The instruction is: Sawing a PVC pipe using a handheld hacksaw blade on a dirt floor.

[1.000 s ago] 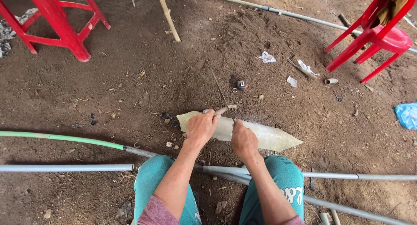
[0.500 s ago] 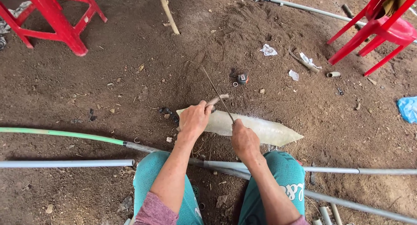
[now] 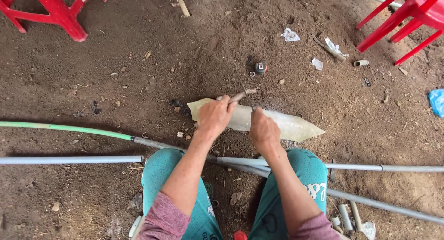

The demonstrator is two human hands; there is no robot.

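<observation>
On the dirt ground just in front of the person's knees lies a pale, translucent sheath-like piece [image 3: 277, 122], broad at the left and tapering to a point at the right. The left hand [image 3: 213, 116] is closed around a small brown-handled tool [image 3: 240, 95] whose thin blade is hard to make out; half a second ago that handle stood higher and further from the piece. The right hand [image 3: 263, 131] presses down on the middle of the piece, fingers curled over it, much as before. Both hands hide part of the piece. Grey pipes [image 3: 393, 168] and a green hose [image 3: 64, 128] run across near the knees. Red plastic stools [image 3: 51, 11] are cut off at the far corners. Scraps of litter [image 3: 290, 35] dot the far ground.
</observation>
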